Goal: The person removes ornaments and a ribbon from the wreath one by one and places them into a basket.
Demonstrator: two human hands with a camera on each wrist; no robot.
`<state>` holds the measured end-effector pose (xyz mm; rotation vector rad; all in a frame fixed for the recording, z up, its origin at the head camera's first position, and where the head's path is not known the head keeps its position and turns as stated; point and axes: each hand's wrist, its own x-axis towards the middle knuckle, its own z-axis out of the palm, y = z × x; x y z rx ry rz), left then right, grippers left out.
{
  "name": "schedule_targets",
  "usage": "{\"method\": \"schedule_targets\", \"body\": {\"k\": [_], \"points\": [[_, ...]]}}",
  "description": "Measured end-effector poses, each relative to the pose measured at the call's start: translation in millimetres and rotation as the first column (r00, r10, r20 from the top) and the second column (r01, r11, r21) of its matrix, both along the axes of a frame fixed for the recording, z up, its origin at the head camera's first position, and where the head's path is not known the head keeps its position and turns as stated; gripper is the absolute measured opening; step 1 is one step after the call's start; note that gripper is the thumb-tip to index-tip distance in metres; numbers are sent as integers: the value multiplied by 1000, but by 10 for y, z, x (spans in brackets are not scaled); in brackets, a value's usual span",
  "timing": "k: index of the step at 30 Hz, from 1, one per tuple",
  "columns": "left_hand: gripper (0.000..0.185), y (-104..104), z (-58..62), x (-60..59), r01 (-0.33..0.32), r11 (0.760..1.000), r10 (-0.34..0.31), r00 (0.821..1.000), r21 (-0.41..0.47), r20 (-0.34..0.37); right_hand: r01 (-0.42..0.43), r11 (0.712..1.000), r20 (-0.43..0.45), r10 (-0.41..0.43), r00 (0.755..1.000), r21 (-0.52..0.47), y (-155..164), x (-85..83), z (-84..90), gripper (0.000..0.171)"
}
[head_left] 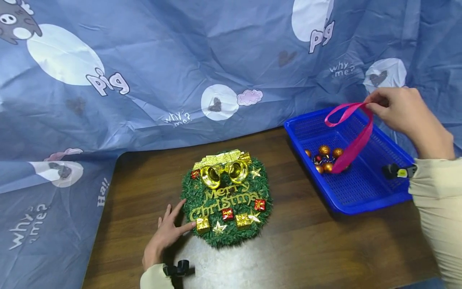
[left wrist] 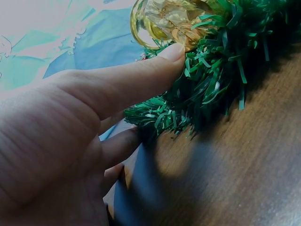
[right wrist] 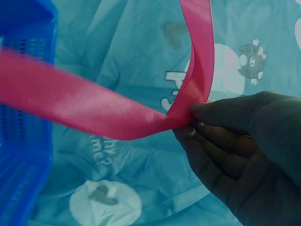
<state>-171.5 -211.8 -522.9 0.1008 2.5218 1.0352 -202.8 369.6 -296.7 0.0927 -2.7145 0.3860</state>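
A green Christmas wreath [head_left: 227, 198] with gold bells, small gift boxes and gold "Merry Christmas" lettering lies flat on the wooden table [head_left: 306, 245]. My left hand [head_left: 167, 230] rests with straight fingers against its lower left edge; the left wrist view shows the thumb [left wrist: 141, 77] touching the green needles [left wrist: 211, 89]. My right hand [head_left: 404, 112] pinches a pink ribbon [head_left: 351, 136] and holds it up above the blue basket [head_left: 364, 200]. In the right wrist view the pink ribbon [right wrist: 94, 106] folds at my fingertips [right wrist: 200, 113].
Several gold and red baubles [head_left: 325, 158] lie in the basket's near left part, under the ribbon's hanging end. A blue printed cloth [head_left: 162, 68] forms the backdrop and drapes over the table's left side. Bare wood shows in front of the wreath.
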Motion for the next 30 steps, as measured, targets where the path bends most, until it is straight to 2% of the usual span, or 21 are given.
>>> {"method": "schedule_targets", "body": {"k": [8, 12, 22, 30], "points": [[90, -25, -13, 11, -11, 1000, 11, 1000, 1, 19, -49, 999, 5, 49, 999, 0, 103, -21, -345, 4], [90, -28, -23, 12, -7, 1000, 7, 1000, 0, 16, -58, 998, 41, 58, 997, -7, 104, -74, -504, 4], [89, -27, -39, -1, 1, 1000, -1, 1000, -7, 7, -95, 995, 185, 96, 978, -15, 87, -271, -787, 8], [89, -10, -16, -24, 1, 1000, -1, 1000, -5, 14, -110, 994, 325, 100, 940, 14, 199, -414, -1072, 9]]}}
